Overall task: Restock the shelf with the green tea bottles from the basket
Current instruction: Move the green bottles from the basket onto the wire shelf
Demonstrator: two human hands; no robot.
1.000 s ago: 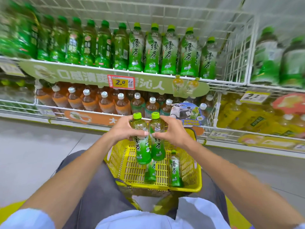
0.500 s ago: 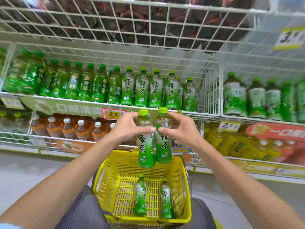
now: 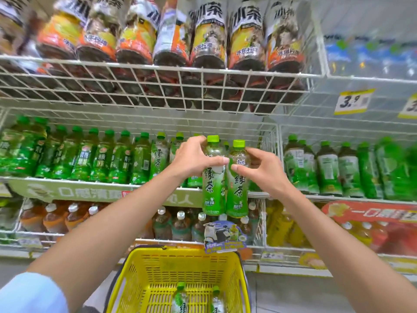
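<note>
Left fingers (image 3: 197,141) curled round left bottle (image 3: 213,188); right fingers (image 3: 256,152) pinch right bottle (image 3: 237,190); bottles upright, touching, in front of shelf (image 3: 90,190).

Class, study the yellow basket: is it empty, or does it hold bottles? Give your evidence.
Not empty. Two green tea bottles show inside the yellow basket, partly cut off by the frame's lower edge.

It was a shop's drinks aisle. White wire shelves (image 3: 158,66) ran from nine to three o'clock, packed with rows of bottled drinks (image 3: 101,154). A yellow price tag (image 3: 352,101) hung at two o'clock, a promotional banner (image 3: 90,193) lined one shelf edge, and a yellow shopping basket (image 3: 185,253) sat at six o'clock.
</note>
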